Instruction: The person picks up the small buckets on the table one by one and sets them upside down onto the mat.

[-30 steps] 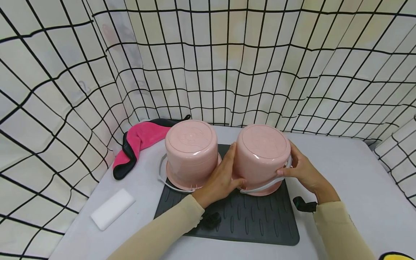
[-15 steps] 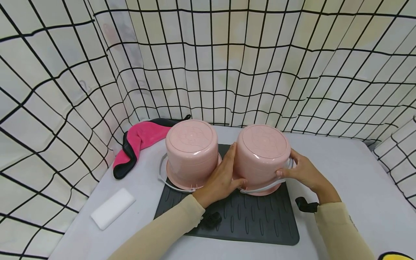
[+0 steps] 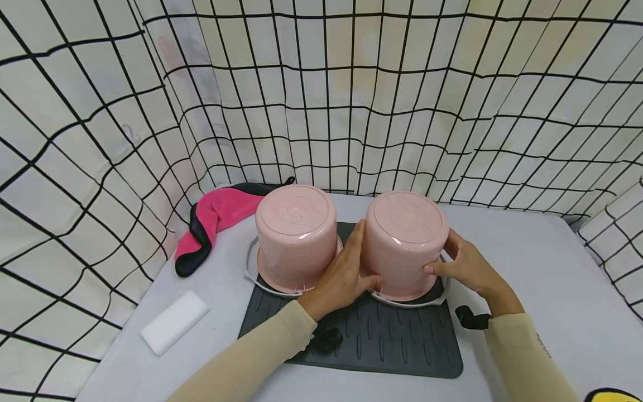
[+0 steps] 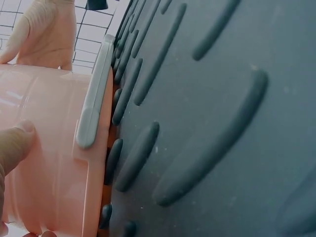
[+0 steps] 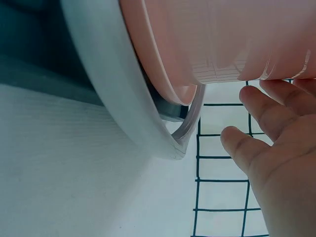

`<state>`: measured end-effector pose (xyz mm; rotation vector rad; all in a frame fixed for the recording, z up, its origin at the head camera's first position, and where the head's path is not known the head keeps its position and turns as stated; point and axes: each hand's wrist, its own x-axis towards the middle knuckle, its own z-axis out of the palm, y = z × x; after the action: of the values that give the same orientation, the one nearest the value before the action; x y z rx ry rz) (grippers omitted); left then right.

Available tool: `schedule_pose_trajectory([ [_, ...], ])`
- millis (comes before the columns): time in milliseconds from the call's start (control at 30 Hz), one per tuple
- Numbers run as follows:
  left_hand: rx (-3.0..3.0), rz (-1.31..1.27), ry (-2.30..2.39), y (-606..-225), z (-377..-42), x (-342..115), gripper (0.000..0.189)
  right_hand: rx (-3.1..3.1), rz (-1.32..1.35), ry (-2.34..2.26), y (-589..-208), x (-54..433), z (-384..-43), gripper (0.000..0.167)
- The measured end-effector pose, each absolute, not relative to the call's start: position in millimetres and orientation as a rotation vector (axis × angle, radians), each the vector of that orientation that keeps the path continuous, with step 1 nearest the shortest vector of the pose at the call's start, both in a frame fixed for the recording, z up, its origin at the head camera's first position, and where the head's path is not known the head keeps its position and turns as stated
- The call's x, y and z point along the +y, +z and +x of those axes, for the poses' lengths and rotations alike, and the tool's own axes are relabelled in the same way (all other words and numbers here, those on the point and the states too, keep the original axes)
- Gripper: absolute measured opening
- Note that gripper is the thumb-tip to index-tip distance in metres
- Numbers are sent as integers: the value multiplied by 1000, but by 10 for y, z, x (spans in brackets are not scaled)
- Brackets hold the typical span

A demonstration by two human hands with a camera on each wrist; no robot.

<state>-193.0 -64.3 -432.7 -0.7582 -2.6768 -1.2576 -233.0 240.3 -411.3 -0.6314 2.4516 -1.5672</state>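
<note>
Two pink plastic buckets stand upside down side by side on a dark grey ribbed mat [image 3: 382, 346]. My left hand [image 3: 339, 279] reaches between them and holds the right bucket [image 3: 404, 245], thumb on its front and fingers along its left side. In the left wrist view, the thumb [image 4: 17, 143] presses on the bucket wall. My right hand [image 3: 469, 265] touches the same bucket's right side with thumb and fingertips, its fingers fairly straight in the right wrist view. This bucket's pale grey handle [image 5: 116, 84] lies low around the rim. The left bucket [image 3: 296, 240] has its handle down too.
A pink and black cloth item [image 3: 221, 215] lies at the back left. Nearer sits a white rectangular block [image 3: 174, 322]. Black netting [image 3: 326, 106] over white sheeting surrounds the white table [image 3: 532, 262]. A yellow and black object [image 3: 610, 395] peeks in at the bottom right.
The right bucket's handle has dropped from beside my right hand down to the mat, and my right thumb has shifted slightly left onto the bucket wall. My left hand stays in place.
</note>
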Motion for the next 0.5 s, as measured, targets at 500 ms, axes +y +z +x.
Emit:
schedule_pose_trajectory([
  [500,-2680,-740,-1268,-4328,-1930,-640,116,2423,-672,-1591,-4124,2396,-2328,98],
])
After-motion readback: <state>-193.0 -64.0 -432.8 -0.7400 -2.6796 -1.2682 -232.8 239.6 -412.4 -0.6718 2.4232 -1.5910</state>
